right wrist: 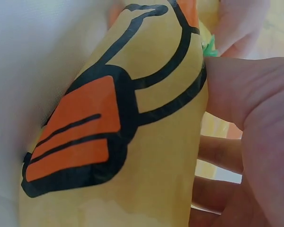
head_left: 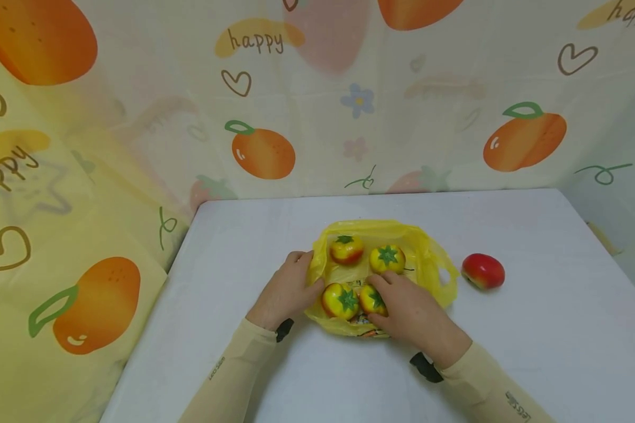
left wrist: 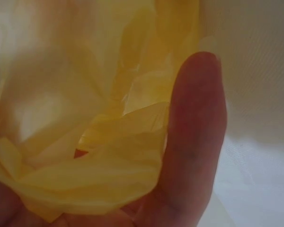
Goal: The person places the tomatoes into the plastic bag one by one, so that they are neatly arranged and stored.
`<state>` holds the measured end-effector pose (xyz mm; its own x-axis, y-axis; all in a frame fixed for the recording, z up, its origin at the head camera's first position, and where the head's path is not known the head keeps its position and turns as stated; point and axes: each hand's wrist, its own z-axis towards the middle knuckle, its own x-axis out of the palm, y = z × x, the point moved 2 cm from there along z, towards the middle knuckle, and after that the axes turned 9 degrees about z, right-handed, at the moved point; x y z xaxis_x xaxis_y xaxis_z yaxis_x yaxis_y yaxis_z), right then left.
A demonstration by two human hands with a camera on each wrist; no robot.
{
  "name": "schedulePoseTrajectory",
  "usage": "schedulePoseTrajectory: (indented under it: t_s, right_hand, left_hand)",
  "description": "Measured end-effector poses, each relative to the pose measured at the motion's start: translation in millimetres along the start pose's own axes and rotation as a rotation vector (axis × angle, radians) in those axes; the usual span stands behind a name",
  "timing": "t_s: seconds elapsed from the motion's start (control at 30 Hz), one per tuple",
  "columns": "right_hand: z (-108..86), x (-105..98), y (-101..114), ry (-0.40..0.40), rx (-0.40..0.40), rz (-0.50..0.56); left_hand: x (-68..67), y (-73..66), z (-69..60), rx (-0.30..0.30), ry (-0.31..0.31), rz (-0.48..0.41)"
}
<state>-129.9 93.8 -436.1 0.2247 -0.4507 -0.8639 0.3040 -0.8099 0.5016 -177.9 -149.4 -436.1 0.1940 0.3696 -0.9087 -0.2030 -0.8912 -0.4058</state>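
A yellow plastic bag lies with its mouth spread wide on the white table. Inside sit several glossy yellow-and-red tomato-like fruits with green star-shaped tops, among them a rear-left fruit, a rear-right fruit and a front-left fruit. My left hand holds the bag's left side; its thumb lies along the plastic in the left wrist view. Reaching over the front rim, my right hand grips the front-right fruit, covering part of it. The right wrist view shows the bag's printed outside.
A red fruit lies on the table, right of the bag. One bag handle points toward it. Behind the table hangs a fruit-printed cloth, which also runs along the left side.
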Motion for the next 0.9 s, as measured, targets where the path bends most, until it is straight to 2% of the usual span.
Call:
schedulePoseTrajectory:
  t_s: [0.57,0.73,0.9]
  right_hand:
    - [-4.1,-0.3,-2.1,-0.001,-0.005,-0.005]
    - [-6.5,-6.4,-4.1,0.008,0.028,0.019]
    - [-14.4,-17.9,-9.5,-0.017,0.043,0.037]
  left_hand:
    - [0.9,0.3,-0.4,-0.007,0.005,-0.009]
    - [0.3,1.2,-0.1,-0.014,0.004,-0.008]
    - [0.5,1.7,0.2,-0.015,0.011,-0.011]
